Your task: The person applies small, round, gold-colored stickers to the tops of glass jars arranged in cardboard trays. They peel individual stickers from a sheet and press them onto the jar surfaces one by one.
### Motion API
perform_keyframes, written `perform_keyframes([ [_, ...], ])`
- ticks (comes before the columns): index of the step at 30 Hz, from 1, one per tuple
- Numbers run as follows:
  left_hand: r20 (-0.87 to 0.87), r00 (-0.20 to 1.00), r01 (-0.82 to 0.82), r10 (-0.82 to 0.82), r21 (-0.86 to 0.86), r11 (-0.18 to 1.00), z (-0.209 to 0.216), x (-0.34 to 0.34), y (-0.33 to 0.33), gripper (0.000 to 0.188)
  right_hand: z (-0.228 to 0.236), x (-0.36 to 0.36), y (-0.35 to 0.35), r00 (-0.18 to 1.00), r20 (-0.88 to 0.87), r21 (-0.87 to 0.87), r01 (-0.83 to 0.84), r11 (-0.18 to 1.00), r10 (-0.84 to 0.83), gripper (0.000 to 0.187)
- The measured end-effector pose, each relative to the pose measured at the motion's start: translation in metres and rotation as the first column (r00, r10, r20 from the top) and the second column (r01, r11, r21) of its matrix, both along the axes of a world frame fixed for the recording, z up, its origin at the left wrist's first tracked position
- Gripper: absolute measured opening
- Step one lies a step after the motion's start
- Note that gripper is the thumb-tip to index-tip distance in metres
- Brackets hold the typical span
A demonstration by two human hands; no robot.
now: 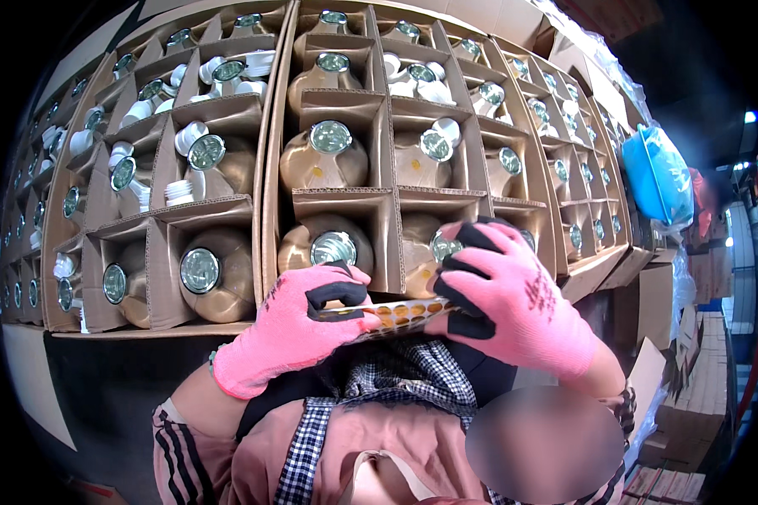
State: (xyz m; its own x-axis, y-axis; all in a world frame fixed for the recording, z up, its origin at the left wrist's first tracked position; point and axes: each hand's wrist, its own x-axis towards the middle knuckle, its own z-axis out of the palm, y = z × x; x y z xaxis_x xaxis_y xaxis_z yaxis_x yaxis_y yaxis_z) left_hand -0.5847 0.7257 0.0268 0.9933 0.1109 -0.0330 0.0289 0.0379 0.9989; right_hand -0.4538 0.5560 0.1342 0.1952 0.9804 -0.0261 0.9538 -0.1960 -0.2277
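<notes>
Between my two hands is a sheet of round gold-orange stickers (pixel 403 315), held nearly edge-on close to my body. My left hand (pixel 290 328), in a pink glove with black fingertips, is closed on its left end. My right hand (pixel 518 295), gloved alike, pinches the right end, its other fingers bent above the sheet. Just beyond the hands stands a round gold-tinted glass jar (pixel 293 248) with a silvery rim, in a carton cell. A similar jar (pixel 345 171) one row farther back bears a small yellow dot. My right hand partly hides another jar (pixel 419 231).
Divided cardboard cartons (pixel 271 160) full of jars spread across the view. White plastic caps (pixel 178 192) sit in several cells beside the jars. A blue plastic-wrapped bundle (pixel 657 172) lies at the right, above an open cardboard box (pixel 655 295). More stacked cardboard (pixel 703 353) stands farther right.
</notes>
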Motion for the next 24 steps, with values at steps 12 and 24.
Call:
perform_keyframes([
  [12,-0.032,0.988,-0.154,0.150,-0.228,0.962,0.012,0.000,-0.003,0.012,-0.001,0.007,-0.018,0.987,-0.087,0.215,0.149,0.965,-0.133,0.027],
  [24,-0.168,0.965,-0.257,0.203,-0.428,0.866,0.014,0.000,0.000,0.012,0.003,0.007,-0.022,0.989,0.102,0.374,0.065,0.925,-0.111,0.025],
])
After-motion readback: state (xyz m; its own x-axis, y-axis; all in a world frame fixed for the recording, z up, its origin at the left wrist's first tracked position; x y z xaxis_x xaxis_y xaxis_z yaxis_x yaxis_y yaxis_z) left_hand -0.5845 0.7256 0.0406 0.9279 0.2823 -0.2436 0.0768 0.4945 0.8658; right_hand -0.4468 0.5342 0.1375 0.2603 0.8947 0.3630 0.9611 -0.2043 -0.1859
